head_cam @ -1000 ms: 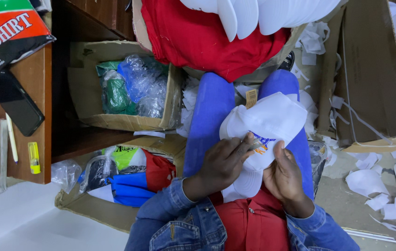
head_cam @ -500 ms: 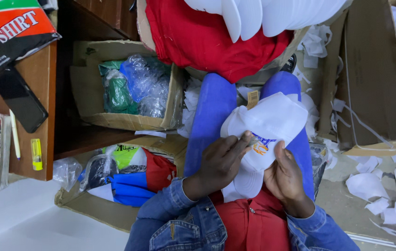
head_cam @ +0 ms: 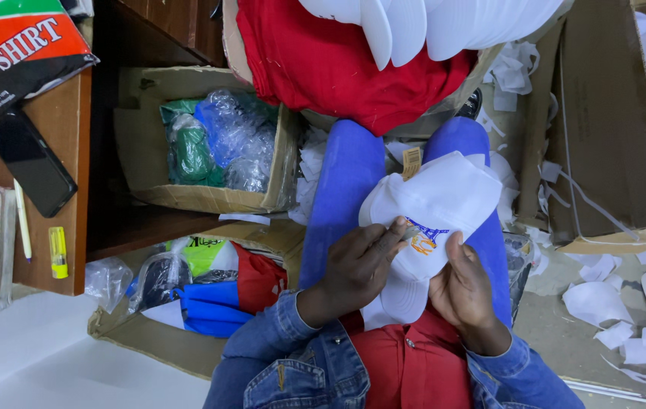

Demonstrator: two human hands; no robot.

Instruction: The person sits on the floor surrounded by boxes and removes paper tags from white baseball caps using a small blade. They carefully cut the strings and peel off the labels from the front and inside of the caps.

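Head view: left hand (head_cam: 357,261) and right hand (head_cam: 463,291) both grip a white cap (head_cam: 433,208) (orange-blue emblem between the thumbs) over the lap; beyond the left hand, a cardboard box (head_cam: 209,198) holds plastic-wrapped bundles.

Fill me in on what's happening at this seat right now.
A person in a denim jacket sits with a white cap on their lap, over blue trousers. The left hand pinches at the cap's coloured embroidered emblem, while the right hand steadies the cap from the other side. A stack of white caps and red cloth sit ahead of the knees. A cardboard box of bagged items stands to the left, and paper scraps litter the floor.
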